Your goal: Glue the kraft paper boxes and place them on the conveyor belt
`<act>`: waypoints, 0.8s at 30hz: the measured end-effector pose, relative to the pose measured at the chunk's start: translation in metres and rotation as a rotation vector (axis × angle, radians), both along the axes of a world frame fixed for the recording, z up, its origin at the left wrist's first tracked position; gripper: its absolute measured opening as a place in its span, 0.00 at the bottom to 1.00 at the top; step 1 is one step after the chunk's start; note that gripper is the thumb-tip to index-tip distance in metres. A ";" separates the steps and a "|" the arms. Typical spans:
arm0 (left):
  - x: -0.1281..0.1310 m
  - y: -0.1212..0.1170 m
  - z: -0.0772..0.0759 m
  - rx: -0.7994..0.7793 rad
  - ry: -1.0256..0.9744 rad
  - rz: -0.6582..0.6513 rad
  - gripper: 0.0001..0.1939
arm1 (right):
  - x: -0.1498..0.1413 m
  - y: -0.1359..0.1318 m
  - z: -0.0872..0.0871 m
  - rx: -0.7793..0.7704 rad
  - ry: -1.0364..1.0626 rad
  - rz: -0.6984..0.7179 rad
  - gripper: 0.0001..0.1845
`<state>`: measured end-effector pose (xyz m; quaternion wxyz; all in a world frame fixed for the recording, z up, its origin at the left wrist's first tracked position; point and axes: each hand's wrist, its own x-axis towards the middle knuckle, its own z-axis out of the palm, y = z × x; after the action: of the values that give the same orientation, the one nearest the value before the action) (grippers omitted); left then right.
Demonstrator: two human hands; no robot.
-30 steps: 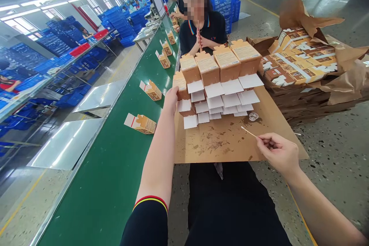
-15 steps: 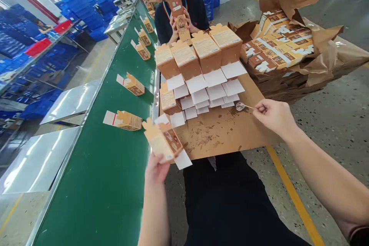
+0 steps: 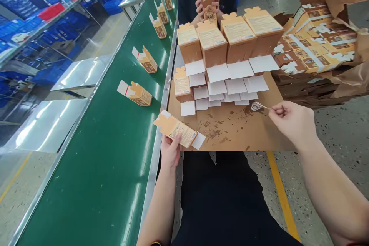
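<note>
The left hand (image 3: 170, 150) reaches up from below, fingers closed around a small brown carton (image 3: 175, 130) at the near edge of the cardboard sheet (image 3: 230, 130). The carton lies almost flat, its long side running left to right, white flap to the right. The right hand (image 3: 291, 123) stretches forward and pinches a thin stick (image 3: 263, 107), whose tip points left into a little clear cup (image 3: 255, 105).

cardboard sheet (image 3: 230, 134) bears stacked boxes (image 3: 227, 42) and a glue cap (image 3: 255, 105).
</note>
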<state>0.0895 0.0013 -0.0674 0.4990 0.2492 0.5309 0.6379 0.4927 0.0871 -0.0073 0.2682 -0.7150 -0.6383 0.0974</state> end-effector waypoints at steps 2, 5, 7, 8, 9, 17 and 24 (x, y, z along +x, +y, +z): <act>0.001 0.002 -0.001 -0.013 0.024 0.032 0.38 | -0.028 -0.026 -0.011 0.007 0.179 0.107 0.09; 0.002 0.004 -0.001 -0.058 0.037 0.053 0.39 | -0.090 -0.065 -0.036 -0.076 0.390 0.446 0.11; 0.003 0.005 -0.001 -0.074 0.047 0.063 0.39 | -0.127 -0.082 -0.054 -0.076 0.463 0.561 0.12; 0.003 0.005 0.000 -0.074 0.055 0.069 0.39 | -0.141 -0.088 -0.063 -0.075 0.466 0.602 0.12; 0.003 0.004 0.000 -0.069 0.062 0.074 0.38 | -0.151 -0.092 -0.070 -0.074 0.460 0.632 0.13; 0.004 0.004 0.004 -0.046 0.072 0.068 0.38 | -0.143 -0.082 -0.084 -0.079 0.390 0.657 0.12; 0.031 -0.015 -0.003 0.002 0.305 0.063 0.43 | -0.115 -0.073 -0.066 -0.044 0.521 0.411 0.11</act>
<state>0.1206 -0.0138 -0.0704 0.3920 0.3269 0.6077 0.6084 0.3782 0.0140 -0.0730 0.3818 -0.5277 -0.6769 0.3428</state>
